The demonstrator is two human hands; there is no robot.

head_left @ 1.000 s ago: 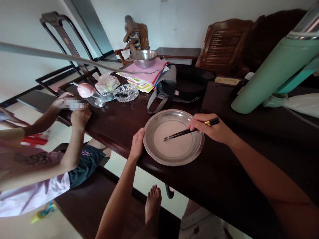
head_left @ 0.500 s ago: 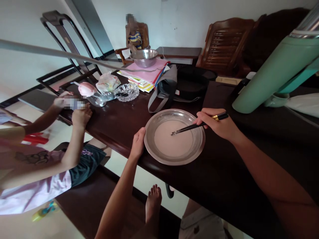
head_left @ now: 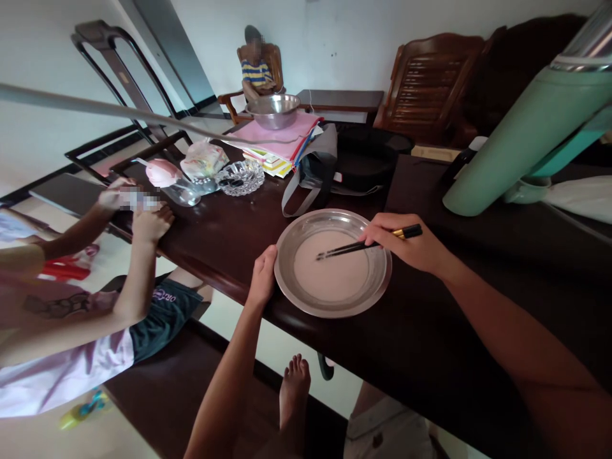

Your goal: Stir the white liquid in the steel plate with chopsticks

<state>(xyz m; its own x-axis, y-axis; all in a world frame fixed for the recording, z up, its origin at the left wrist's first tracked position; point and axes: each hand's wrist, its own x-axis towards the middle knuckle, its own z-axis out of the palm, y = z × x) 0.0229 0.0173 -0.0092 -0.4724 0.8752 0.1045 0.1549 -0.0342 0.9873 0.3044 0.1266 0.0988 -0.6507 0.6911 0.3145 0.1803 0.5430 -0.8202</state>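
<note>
A round metal basin (head_left: 382,287) stands on the dark wooden table near its front edge, with a pale pinkish-beige liquid (head_left: 335,274) inside. At its left rim is my left hand (head_left: 264,271), gripping the edge with fingers closed; the fingertips are partly hidden. My right hand (head_left: 401,239) holds a pair of black chopsticks (head_left: 344,248) with gold bands, fingers closed round their upper part. Their tips dip into the liquid left of the basin's middle.
Behind the basin lie a black and grey bag (head_left: 354,166), folders with a metal bowl (head_left: 275,113) on top, and a glass ashtray (head_left: 241,177). A green thermos (head_left: 516,140) stands right. Another person's hands (head_left: 150,220) are at the left; someone sits at the back.
My right hand and the chopsticks have moved left, and the tips have shifted left through the liquid. My left hand stays at the rim. The seated person at the back has changed posture.
</note>
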